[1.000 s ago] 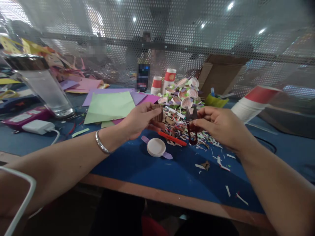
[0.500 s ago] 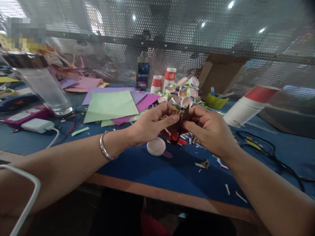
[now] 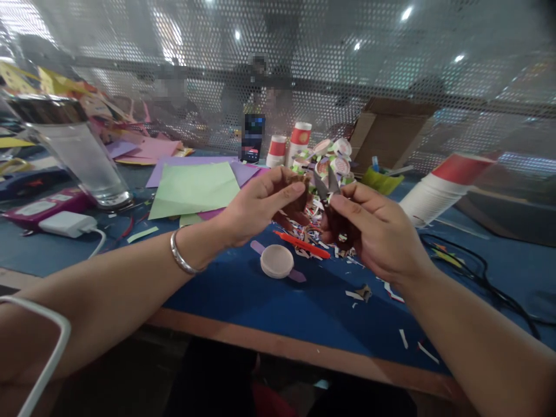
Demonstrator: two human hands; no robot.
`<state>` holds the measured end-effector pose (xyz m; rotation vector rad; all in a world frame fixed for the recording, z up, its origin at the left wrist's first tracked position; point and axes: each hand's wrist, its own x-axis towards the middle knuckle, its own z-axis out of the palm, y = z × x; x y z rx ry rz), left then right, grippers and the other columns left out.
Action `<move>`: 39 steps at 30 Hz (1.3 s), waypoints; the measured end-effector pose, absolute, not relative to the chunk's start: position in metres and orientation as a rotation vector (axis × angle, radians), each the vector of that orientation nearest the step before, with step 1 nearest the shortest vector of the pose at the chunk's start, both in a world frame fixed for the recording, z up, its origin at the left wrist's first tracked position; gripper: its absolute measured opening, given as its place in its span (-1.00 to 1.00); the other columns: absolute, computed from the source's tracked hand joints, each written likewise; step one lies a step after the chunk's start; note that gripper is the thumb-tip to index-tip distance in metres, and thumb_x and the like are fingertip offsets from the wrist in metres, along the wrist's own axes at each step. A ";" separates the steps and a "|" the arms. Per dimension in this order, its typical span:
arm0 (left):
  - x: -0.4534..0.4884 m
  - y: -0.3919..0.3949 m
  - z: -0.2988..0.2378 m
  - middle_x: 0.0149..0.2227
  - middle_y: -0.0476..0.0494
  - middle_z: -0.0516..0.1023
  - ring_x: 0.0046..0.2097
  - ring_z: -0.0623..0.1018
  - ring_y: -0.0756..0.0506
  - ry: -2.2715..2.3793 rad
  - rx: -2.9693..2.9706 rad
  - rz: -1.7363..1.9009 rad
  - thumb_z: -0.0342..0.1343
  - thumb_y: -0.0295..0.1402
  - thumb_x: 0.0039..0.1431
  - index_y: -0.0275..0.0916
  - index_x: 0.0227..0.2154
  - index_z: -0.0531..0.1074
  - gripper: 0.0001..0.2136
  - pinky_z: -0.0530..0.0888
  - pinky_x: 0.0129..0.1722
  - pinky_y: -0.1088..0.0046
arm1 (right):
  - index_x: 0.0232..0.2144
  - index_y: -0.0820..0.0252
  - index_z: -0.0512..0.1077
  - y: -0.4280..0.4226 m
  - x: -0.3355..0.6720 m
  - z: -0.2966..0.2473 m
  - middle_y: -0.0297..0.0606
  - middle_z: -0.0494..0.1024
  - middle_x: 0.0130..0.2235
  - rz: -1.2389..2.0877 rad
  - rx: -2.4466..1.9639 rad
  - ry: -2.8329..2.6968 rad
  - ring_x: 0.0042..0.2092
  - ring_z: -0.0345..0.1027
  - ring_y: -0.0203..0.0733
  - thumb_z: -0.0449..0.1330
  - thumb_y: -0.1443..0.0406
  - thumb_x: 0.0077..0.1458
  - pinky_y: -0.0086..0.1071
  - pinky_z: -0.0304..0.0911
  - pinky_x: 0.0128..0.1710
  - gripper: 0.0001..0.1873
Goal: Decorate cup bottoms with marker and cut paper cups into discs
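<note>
Both bare hands near center, close but apart, each in a pinch.
Left forearm (image 3: 121, 292) in from lower left, wrist nearly straight; left hand (image 3: 256, 208) points right, thumb (image 3: 290, 196) extended on top, fingers curled, lower ones in shadow. Right forearm (image 3: 473, 324) in from lower right, angled up-left; right hand (image 3: 384, 229) points left, back of hand toward camera, thumb (image 3: 347, 207) leftward, index bent above it, remaining fingers partly hidden.

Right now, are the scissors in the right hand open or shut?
Open: the scissors in the right hand show two blades spread in a V, their tips apart.
</note>
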<state>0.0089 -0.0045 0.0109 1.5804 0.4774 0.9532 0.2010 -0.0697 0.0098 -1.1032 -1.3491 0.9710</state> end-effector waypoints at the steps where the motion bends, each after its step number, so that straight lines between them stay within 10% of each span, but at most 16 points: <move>1: 0.004 0.002 0.012 -0.38 -0.02 0.54 -0.40 0.61 0.01 0.563 1.682 0.943 0.07 -0.29 0.36 -0.20 -0.26 0.30 -0.88 0.48 -0.46 0.54 | -0.35 0.08 0.36 -0.069 0.203 0.011 -0.38 0.50 -0.46 0.985 -1.126 -1.306 -0.53 0.39 -0.29 0.24 0.19 0.25 -0.40 0.34 -0.54 -0.84; 9: -0.030 0.032 0.030 -0.54 -0.01 0.41 -0.54 0.45 0.06 1.003 2.280 0.674 0.02 -0.25 0.35 -0.25 -0.55 0.32 -0.66 0.37 -0.51 0.54 | -0.44 0.10 0.36 -0.063 0.219 0.021 -0.34 0.48 -0.52 0.867 -1.096 -1.150 -0.57 0.26 -0.35 0.22 0.26 0.23 -0.47 0.10 -0.65 -0.81; 15: -0.031 0.033 0.027 -0.49 -0.09 0.59 -0.47 0.58 -0.03 1.111 2.353 0.445 0.05 -0.28 0.29 -0.29 -0.16 0.57 -0.75 0.39 -0.48 0.50 | -0.39 0.08 0.35 -0.058 0.228 0.015 -0.39 0.44 -0.51 0.711 -1.292 -1.315 -0.59 0.17 -0.37 0.21 0.10 0.25 -0.42 0.00 -0.63 -0.76; 23: -0.040 0.052 0.022 -0.42 -0.13 0.65 -0.48 0.53 0.00 1.240 2.367 0.724 0.10 -0.40 0.19 -0.31 -0.23 0.60 -0.80 0.39 -0.41 0.45 | -0.34 0.11 0.40 -0.047 0.240 0.003 -0.29 0.51 -0.46 0.357 -1.807 -2.009 -0.44 0.33 -0.19 0.10 -0.02 0.25 -0.27 0.16 -0.41 -0.65; 39: -0.021 0.031 0.019 -0.58 0.03 0.31 -0.50 0.29 0.02 1.052 2.604 0.902 0.00 -0.38 0.34 -0.21 -0.57 0.21 -0.69 0.17 -0.44 0.42 | -0.31 0.13 0.47 -0.056 0.231 0.007 -0.22 0.61 -0.33 0.134 -1.869 -2.155 -0.33 0.47 -0.10 0.19 0.09 0.20 -0.26 0.25 -0.36 -0.75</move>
